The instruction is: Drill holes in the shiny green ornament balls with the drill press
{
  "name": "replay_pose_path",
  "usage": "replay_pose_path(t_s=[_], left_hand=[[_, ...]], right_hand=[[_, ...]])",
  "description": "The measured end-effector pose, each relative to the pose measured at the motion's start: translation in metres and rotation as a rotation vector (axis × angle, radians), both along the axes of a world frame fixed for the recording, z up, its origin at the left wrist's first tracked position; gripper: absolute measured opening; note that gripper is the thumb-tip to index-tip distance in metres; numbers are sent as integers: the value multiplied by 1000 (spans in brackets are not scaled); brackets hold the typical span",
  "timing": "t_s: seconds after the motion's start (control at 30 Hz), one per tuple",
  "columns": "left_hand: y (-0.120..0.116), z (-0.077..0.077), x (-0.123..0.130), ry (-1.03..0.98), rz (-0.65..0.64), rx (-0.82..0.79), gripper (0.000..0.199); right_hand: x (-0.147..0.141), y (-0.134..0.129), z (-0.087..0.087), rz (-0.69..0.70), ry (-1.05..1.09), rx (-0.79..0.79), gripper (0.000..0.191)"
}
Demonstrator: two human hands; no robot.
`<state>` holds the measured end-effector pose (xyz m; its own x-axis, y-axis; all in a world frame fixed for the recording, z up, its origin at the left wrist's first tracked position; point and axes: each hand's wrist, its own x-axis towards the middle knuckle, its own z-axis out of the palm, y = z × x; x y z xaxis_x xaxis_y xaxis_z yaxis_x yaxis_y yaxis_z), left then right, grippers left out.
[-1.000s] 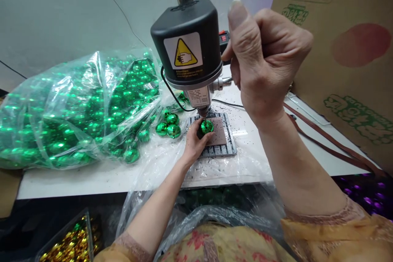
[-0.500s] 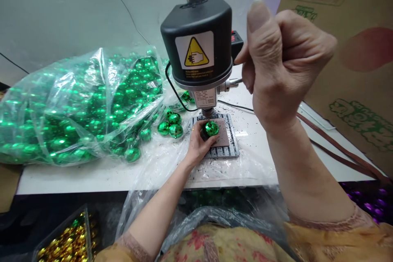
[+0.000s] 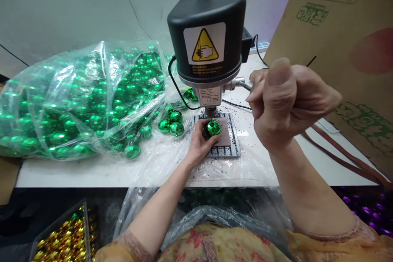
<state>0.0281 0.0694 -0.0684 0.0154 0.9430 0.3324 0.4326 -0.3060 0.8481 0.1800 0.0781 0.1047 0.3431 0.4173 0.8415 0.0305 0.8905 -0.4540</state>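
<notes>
I see a plastic bag (image 3: 76, 102) full of green balls on the white table (image 3: 92, 172); my left hand (image 3: 198, 145) fingers clamp one ball (image 3: 213, 127), right hand (image 3: 288, 102) fisted around the lever (image 3: 244, 85).

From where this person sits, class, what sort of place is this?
Probably a small workshop making ornaments: a black bench drill press, a clear plastic bag of shiny green faceted balls, and brown cardboard cartons.
</notes>
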Motion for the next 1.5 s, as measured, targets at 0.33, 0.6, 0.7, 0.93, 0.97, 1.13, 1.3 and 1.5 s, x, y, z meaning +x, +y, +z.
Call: replay_pose_path(t_s=[0.33, 0.6, 0.7, 0.93, 0.97, 1.13, 1.3, 1.5], left_hand=[[0, 0, 0, -44, -5, -21, 52], [1, -2, 0, -68, -15, -28, 53], [1, -2, 0, -60, -10, -11, 53], [1, -4, 0, -55, -10, 7, 53], [1, -3, 0, -52, -7, 16, 53], [0, -1, 1, -47, 13, 30, 52], [-1, -1, 1, -55, 8, 11, 52], [3, -4, 3, -142, 18, -60, 54]], right_hand=[[1, 6, -14, -71, -37, 172, 38], [2, 10, -24, -108, -66, 290, 38], [1, 16, -29, -112, -55, 345, 39], [3, 22, -37, -136, -70, 402, 39], [4, 23, -37, -140, -80, 399, 40], [7, 24, -42, -136, -120, 444, 41], [7, 19, -47, -92, -150, 468, 40], [0, 7, 4, -29, 11, 59, 40]])
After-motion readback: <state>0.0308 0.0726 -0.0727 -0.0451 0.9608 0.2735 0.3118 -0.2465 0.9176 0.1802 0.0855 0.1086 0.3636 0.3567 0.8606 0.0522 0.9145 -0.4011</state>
